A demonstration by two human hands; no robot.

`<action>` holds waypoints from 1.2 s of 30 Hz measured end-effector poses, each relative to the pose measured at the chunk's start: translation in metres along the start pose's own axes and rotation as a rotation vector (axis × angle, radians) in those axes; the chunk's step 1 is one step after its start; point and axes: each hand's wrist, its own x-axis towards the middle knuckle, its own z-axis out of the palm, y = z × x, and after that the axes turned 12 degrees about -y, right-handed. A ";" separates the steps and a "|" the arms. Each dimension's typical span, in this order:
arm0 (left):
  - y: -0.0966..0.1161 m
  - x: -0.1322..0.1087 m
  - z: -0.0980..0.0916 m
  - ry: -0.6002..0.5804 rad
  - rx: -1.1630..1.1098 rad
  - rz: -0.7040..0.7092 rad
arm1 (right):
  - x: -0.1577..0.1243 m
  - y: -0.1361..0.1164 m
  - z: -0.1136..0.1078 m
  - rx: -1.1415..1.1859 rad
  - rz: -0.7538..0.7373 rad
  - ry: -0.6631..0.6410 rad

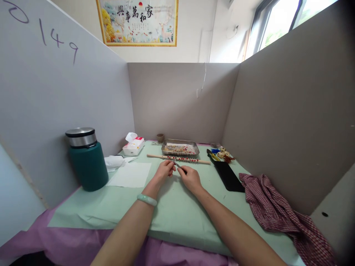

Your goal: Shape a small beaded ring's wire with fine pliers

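Note:
My left hand (pixel 165 170), with a pale green bangle (pixel 146 199) on its wrist, is closed in a pinch over the middle of the table. What its fingertips hold is too small to make out. Close beside it, my right hand (pixel 191 178) grips a thin metal tool that looks like tweezers (pixel 176 164), its tip pointing at the left fingertips. Just beyond both hands lies a wooden stick (pixel 155 156) with red beads (pixel 185 159) strung along it. Behind the stick, a metal tray (pixel 197 150) has many small red and gold bits in it.
A green bottle (pixel 88 162), a tissue pack (pixel 134 145) and white paper (pixel 130 175) are at left. A small brown cup (pixel 160 137) stands near the back wall. To the right are a black flat object (pixel 229 176), yellow-handled pliers (pixel 215 157) and a checked cloth (pixel 266 203).

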 end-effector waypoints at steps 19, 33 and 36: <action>-0.008 0.007 -0.004 0.063 0.237 0.056 | 0.003 0.003 0.003 0.088 -0.018 -0.073; 0.001 0.005 0.001 0.103 0.175 0.193 | 0.002 0.000 -0.001 0.144 -0.136 0.022; 0.003 0.004 0.001 0.094 0.159 0.190 | 0.002 0.001 -0.002 0.147 -0.143 0.020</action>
